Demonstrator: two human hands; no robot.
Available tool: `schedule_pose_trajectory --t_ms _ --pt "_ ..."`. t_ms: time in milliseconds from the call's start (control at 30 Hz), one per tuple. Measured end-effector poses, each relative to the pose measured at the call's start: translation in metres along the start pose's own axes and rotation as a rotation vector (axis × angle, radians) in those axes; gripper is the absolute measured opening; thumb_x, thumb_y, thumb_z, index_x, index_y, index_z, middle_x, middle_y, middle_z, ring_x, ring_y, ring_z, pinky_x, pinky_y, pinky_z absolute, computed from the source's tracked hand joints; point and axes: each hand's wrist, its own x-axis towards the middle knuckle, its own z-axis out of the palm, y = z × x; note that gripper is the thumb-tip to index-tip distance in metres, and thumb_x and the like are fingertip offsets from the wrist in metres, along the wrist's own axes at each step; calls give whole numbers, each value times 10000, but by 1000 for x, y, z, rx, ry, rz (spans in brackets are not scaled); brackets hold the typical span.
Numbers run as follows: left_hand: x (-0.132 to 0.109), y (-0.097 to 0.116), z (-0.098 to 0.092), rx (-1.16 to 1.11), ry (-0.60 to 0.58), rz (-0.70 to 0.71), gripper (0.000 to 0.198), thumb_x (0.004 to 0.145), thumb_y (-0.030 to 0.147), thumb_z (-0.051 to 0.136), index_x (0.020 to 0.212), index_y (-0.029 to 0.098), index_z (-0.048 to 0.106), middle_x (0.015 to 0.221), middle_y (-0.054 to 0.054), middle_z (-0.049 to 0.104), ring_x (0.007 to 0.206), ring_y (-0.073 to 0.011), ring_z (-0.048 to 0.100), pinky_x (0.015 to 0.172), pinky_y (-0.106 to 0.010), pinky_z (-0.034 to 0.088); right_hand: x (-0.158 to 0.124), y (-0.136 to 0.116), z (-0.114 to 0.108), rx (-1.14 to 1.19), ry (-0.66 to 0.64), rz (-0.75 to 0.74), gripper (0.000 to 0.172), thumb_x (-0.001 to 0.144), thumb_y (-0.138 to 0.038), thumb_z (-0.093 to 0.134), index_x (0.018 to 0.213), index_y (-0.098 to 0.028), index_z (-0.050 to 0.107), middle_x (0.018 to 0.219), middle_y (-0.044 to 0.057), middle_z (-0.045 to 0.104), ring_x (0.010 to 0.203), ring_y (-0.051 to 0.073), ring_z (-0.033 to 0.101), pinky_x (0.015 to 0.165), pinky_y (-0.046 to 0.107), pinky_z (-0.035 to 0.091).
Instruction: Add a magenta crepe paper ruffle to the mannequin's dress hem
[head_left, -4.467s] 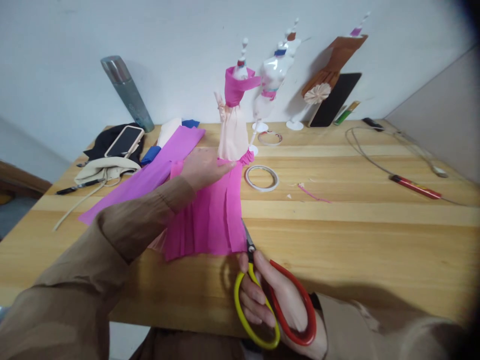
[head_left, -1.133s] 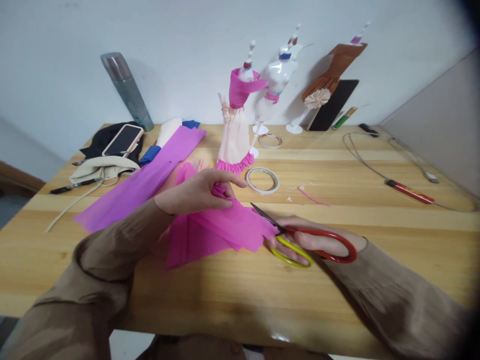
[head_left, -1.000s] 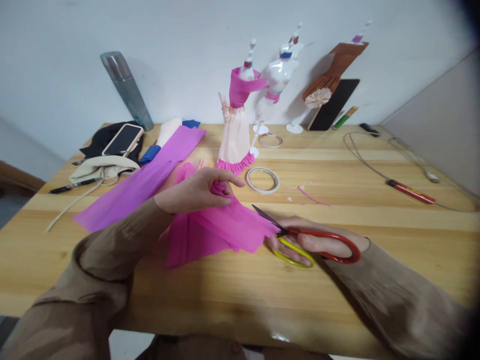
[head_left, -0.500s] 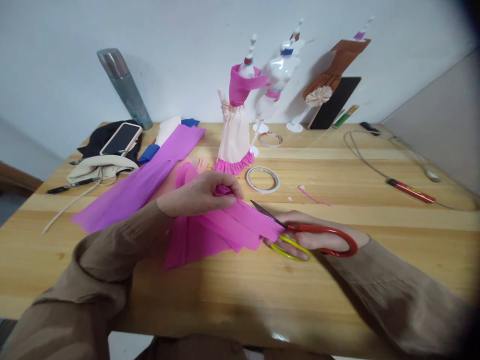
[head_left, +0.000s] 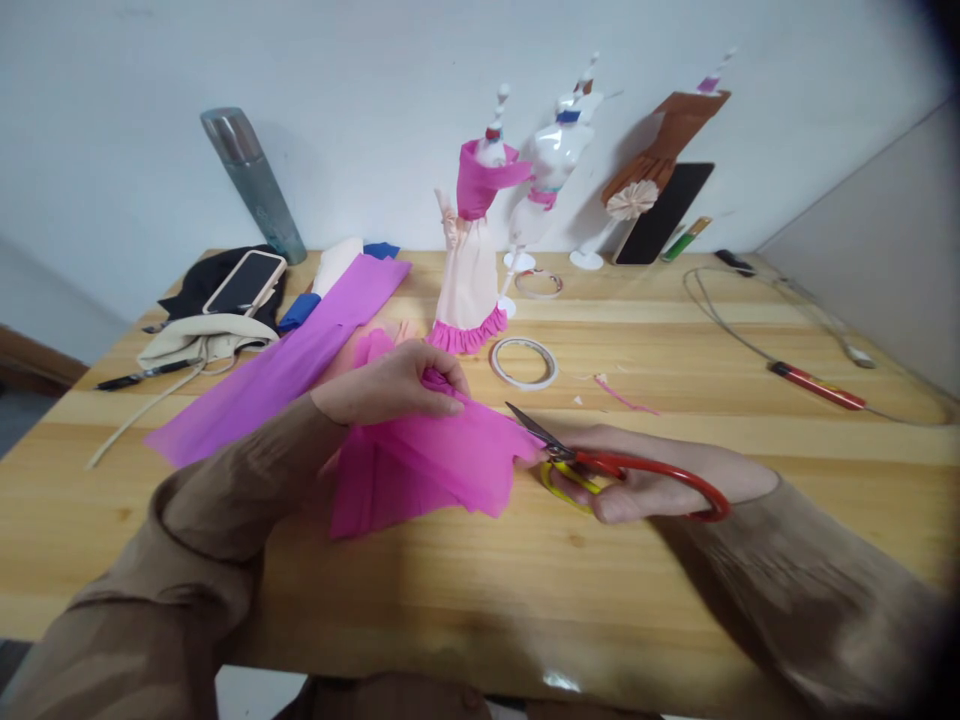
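A bright pink sheet of thin fabric (head_left: 442,460) hangs down from my left hand (head_left: 397,385), which pinches its bunched upper edge. My right hand (head_left: 637,480) grips a pair of scissors (head_left: 645,470) with one red and one yellow handle. Their dark blades point up and left and lie at the fabric's right end, where the edge looks jagged. Whether the blades touch the cloth I cannot tell. Behind the hands stands a small dress form (head_left: 474,240) in a pink top and a pale skirt with a pink ruffle.
A tape roll (head_left: 525,363) lies just past the fabric. Purple fabric (head_left: 300,360), a phone (head_left: 246,283) and a pen (head_left: 146,375) are on the left, with a bottle (head_left: 255,185) behind. A brown-dressed form (head_left: 660,140) and a red cabled tool (head_left: 817,386) are on the right.
The pink fabric's right part has spread out and dropped lower. My left hand has shifted slightly left. My right hand has turned with the scissors, and the yellow handle is now more hidden.
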Motion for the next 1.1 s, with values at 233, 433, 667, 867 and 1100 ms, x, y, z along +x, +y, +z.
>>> schedule_pose_trajectory --t_ms 233,433,667,867,1100 --pt "0 -5 -25 -41 6 -41 119 623 199 768 705 141 704 709 -10 662 693 -116 570 634 -217 444 -9 -18 7 -688 352 151 681 837 -419 653 1456 -242 430 1263 147 625 1129 336 605 929 487 507" --pt "0 -11 -31 -278 68 -162 203 558 182 833 697 123 697 713 -9 652 644 -97 571 613 -213 461 -20 3 -6 -905 426 168 653 893 -409 537 1485 -198 360 1195 171 612 1091 330 615 899 486 532" --pt "1 -14 -28 -369 90 -249 215 555 164 832 716 116 697 670 -4 643 602 -91 564 562 -199 453 -12 23 -9 -1131 686 259 672 873 -291 517 1496 -126 326 1060 171 584 820 267 633 724 409 549" --pt "3 -15 -26 -329 97 -238 196 556 159 821 711 118 709 675 -4 641 623 -93 561 559 -192 442 -8 25 -6 -1019 569 155 703 877 -327 542 1511 -154 293 940 86 532 701 178 560 650 319 520" --pt "3 -18 -29 -368 51 -221 203 552 153 823 708 114 699 685 -3 644 627 -88 569 568 -187 446 -10 15 -8 -1118 713 -69 635 878 -254 550 1482 -177 369 899 70 512 716 180 524 644 325 488"
